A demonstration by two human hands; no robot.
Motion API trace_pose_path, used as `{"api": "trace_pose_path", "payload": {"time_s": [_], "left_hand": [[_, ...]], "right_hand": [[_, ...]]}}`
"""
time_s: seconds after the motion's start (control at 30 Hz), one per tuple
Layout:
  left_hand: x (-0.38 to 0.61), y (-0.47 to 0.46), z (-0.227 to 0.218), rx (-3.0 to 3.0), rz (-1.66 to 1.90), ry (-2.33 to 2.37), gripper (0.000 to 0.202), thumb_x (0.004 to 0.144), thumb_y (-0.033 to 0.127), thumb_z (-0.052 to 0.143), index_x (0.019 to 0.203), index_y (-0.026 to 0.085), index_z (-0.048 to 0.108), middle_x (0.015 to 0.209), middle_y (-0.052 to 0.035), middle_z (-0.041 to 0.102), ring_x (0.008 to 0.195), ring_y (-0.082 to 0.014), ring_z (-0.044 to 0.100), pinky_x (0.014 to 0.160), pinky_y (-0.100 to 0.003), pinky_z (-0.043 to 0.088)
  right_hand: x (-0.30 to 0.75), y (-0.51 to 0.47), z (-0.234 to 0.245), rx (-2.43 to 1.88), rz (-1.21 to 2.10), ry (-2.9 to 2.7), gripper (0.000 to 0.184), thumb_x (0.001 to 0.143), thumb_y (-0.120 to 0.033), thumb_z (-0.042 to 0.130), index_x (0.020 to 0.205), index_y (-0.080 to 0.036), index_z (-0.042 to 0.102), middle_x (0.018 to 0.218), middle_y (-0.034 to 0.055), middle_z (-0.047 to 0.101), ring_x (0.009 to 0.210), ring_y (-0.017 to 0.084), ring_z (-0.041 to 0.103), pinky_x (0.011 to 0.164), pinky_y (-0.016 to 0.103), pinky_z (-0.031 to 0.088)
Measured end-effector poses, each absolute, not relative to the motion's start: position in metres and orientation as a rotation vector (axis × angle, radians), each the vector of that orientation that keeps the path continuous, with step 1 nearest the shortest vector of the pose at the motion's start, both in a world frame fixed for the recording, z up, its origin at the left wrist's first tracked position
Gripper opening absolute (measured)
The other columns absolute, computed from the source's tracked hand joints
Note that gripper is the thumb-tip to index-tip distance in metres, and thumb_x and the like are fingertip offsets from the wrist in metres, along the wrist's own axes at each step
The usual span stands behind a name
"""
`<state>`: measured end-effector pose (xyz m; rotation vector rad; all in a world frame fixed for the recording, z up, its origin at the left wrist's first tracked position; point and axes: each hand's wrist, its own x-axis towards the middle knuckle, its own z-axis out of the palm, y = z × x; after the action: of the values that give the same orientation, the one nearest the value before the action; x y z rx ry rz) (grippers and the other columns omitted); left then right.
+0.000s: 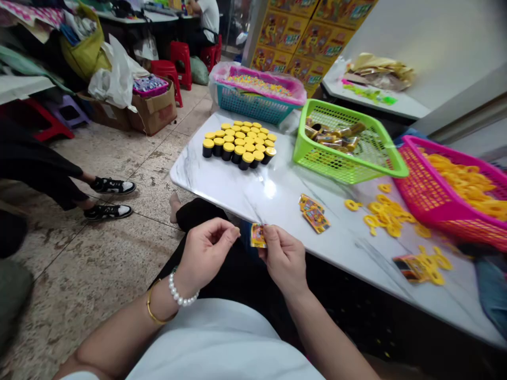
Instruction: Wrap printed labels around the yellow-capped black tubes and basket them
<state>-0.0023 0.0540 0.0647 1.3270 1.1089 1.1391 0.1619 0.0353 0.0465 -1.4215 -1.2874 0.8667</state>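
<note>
My right hand (284,262) pinches a small yellow foil sachet (258,236) between its fingers, while my left hand (205,253) closes narrow just beside it, seemingly empty. On the white marble desk (222,184), yellow-capped black jars (237,145) stand massed; a lime-green plastic basket (328,169) holds gold packets, a pink plastic basket (420,179) yellow rings.

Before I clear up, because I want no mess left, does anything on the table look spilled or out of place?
Yes: loose yellow ring-shaped pieces lie scattered on the white marble table beside the pink basket, which holds more, so they look spilled.
</note>
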Motion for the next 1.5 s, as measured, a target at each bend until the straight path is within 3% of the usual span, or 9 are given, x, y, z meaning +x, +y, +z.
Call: {"api": "trace_pose_path", "payload": {"time_s": [0.37,0.57,0.7,0.87,1.0,1.1,1.23,1.4,1.5], "left_hand": [[-0.004,0.050,0.055,1.120,1.207,1.048,0.022,0.084,0.036,0.068,0.080,0.014,0.068,0.071,-0.0015,0.065,0.064,-0.0101,0.056,0.060,-0.021,0.046],[0.008,0.046,0.043,0.904,1.111,0.930,0.030,0.068,0.029,0.083,0.088,0.015,0.066,0.078,-0.0005,0.065,0.071,-0.0106,0.058,0.067,-0.022,0.050],[0.007,0.049,0.038,0.849,1.076,0.872,0.023,0.073,0.031,0.078,0.079,0.014,0.066,0.074,-0.0010,0.066,0.066,-0.0102,0.059,0.065,-0.023,0.049],[-0.011,0.059,0.044,0.990,1.012,0.897,0.020,0.080,0.031,0.072,0.076,0.015,0.060,0.066,-0.0005,0.066,0.063,-0.0116,0.061,0.065,-0.024,0.050],[-0.008,0.056,0.045,1.109,1.007,0.933,0.019,0.076,0.028,0.076,0.089,0.015,0.067,0.082,-0.0028,0.069,0.075,-0.0129,0.062,0.071,-0.024,0.051],[0.003,0.051,0.039,1.075,1.046,0.875,0.024,0.074,0.029,0.078,0.091,0.016,0.068,0.087,-0.0036,0.069,0.081,-0.0144,0.062,0.074,-0.026,0.052],[0.006,0.052,0.033,1.054,1.016,0.917,0.021,0.079,0.034,0.072,0.080,0.015,0.064,0.074,-0.0012,0.064,0.070,-0.0125,0.058,0.067,-0.025,0.050],[-0.012,0.066,0.046,1.521,0.625,0.905,0.010,0.081,0.025,0.067,0.081,0.016,0.064,0.069,0.0009,0.062,0.063,-0.0111,0.053,0.059,-0.022,0.041],[-0.016,0.071,0.055,1.748,0.529,0.902,0.007,0.081,0.021,0.066,0.085,0.017,0.062,0.068,0.0029,0.062,0.062,-0.0106,0.053,0.057,-0.021,0.037]], "right_hand": [[0.148,0.034,0.045,-1.318,0.834,-1.375,0.041,0.097,-0.044,0.052,0.065,-0.019,0.059,0.055,-0.0028,0.050,0.049,0.011,0.046,0.045,0.022,0.040],[0.142,0.038,0.032,-1.179,0.879,-1.122,0.026,0.094,-0.041,0.060,0.082,-0.021,0.071,0.083,0.0026,0.063,0.081,0.017,0.060,0.076,0.031,0.052],[0.139,0.032,0.022,-1.123,0.989,-1.124,0.019,0.092,-0.036,0.063,0.088,-0.023,0.076,0.096,0.0049,0.068,0.092,0.020,0.063,0.085,0.035,0.051],[0.153,0.030,0.033,-1.183,0.970,-1.198,0.013,0.089,-0.031,0.067,0.092,-0.024,0.078,0.093,0.0043,0.070,0.088,0.020,0.064,0.083,0.034,0.051],[0.156,0.031,0.046,-1.205,0.921,-1.177,0.013,0.086,-0.029,0.069,0.078,-0.022,0.076,0.075,0.0006,0.066,0.071,0.015,0.060,0.069,0.028,0.049],[0.147,0.030,0.045,-1.203,0.899,-1.127,0.014,0.087,-0.027,0.067,0.076,-0.022,0.074,0.073,0.0000,0.066,0.071,0.015,0.061,0.069,0.028,0.050],[0.141,0.027,0.038,-1.186,0.909,-1.170,0.012,0.087,-0.027,0.067,0.080,-0.023,0.075,0.079,0.0013,0.066,0.075,0.016,0.063,0.071,0.029,0.052],[0.166,0.026,0.053,-1.286,0.942,-1.474,0.026,0.085,-0.027,0.068,0.110,-0.024,0.072,0.098,0.0053,0.071,0.088,0.019,0.067,0.079,0.032,0.054],[0.180,0.032,0.064,-1.398,0.976,-1.733,0.014,0.086,-0.026,0.066,0.096,-0.021,0.074,0.085,0.0030,0.073,0.074,0.016,0.066,0.069,0.028,0.052]]}}
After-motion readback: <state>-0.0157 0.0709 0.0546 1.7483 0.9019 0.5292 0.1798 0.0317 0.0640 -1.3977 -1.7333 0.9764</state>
